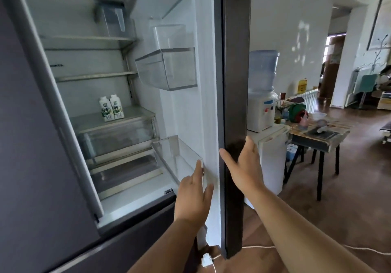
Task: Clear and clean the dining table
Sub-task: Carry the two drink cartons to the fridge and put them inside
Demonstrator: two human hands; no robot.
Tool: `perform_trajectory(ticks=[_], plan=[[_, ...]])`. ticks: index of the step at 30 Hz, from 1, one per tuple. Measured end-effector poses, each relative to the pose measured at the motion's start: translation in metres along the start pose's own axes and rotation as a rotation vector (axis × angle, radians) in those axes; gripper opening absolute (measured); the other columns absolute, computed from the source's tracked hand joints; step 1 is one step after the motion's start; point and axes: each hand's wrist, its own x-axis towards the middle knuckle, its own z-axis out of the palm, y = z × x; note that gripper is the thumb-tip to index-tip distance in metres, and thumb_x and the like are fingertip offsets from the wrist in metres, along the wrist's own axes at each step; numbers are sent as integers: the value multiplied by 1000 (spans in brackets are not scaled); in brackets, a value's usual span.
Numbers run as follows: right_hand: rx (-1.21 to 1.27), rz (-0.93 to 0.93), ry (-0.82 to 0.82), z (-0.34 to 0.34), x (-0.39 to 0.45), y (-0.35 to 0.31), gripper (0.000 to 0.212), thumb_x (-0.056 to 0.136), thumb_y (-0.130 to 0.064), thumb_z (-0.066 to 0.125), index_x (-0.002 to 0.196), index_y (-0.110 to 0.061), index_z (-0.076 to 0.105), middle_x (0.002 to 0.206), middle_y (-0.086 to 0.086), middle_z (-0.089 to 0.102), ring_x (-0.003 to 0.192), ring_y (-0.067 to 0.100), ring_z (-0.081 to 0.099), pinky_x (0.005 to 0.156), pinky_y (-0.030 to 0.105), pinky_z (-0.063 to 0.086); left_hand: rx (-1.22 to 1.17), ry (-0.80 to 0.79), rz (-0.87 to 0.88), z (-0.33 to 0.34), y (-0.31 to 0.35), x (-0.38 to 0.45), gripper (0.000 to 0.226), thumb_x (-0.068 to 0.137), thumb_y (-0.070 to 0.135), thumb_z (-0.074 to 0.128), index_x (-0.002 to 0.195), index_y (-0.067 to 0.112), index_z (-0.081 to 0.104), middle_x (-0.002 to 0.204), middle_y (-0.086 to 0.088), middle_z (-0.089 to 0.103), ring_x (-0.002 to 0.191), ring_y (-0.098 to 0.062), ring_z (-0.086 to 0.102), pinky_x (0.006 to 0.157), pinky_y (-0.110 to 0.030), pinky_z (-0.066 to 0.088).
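Far left: closed dark grey fridge door (31, 135), cut off by the frame edge. Beside it, open white fridge compartment (95, 61): three shelves counted, plus two clear drawers (118, 137) below; drawer contents hard to make out. Two white milk cartons with green print (111, 108) upright, touching, on the lowest shelf above the drawers. One clear lidded jug-like container (112, 20) on the upper shelf, blurred. Open door's white inner face (190, 114): three clear plastic door bins (167, 69) counted, top one faint. Left hand (193, 196), fingers straight and relaxed, gripping nothing, fingertips touching the corner of the lowest bin. Dark grey outer edge of the open door (234, 82). Right hand (243, 165) flat and spread against that edge, palm pressing, fingers straight, holding nothing. One white plug with white cord (206, 261) on the floor below. One white water dispenser with blue bottle (262, 91) on a white cabinet (273, 156), partly hidden by the door. Far right: one wooden dining table with black legs (317, 143), well apart from both hands, cluttered; items small and blurred, uncountable.
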Motion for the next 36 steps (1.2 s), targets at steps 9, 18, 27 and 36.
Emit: perform_trajectory(ticks=[9,18,27,36], plan=[[-49,-197,97,61,-59,-50,83,79,-53,67,136,-2,34,123,17,47,115,34,45,95,43,45,27,158,-192,-4,-26,-66,71,96,48,28,153,24,-6,162,10,0,149,-5,-1,122,-27,3],[-101,-534,-100,117,-97,-89,81,90,-53,41,151,-3,22,143,19,38,128,31,40,105,38,40,96,233,-320,-52,-89,-73,72,98,44,37,155,22,-3,160,15,0,149,-3,-2,122,-33,9],[-250,-797,-199,186,-90,-135,69,98,-44,41,154,-9,23,153,15,34,135,30,42,106,40,45,-253,357,-587,-106,-154,-38,86,88,60,53,155,28,11,160,9,23,145,-8,24,115,-28,27],[-352,-823,-265,267,-80,-174,65,99,-39,40,156,-16,16,158,11,26,139,31,37,109,42,42,-252,201,-555,-128,-231,-24,89,88,57,54,154,36,-2,162,18,7,147,-4,15,118,-31,26]])
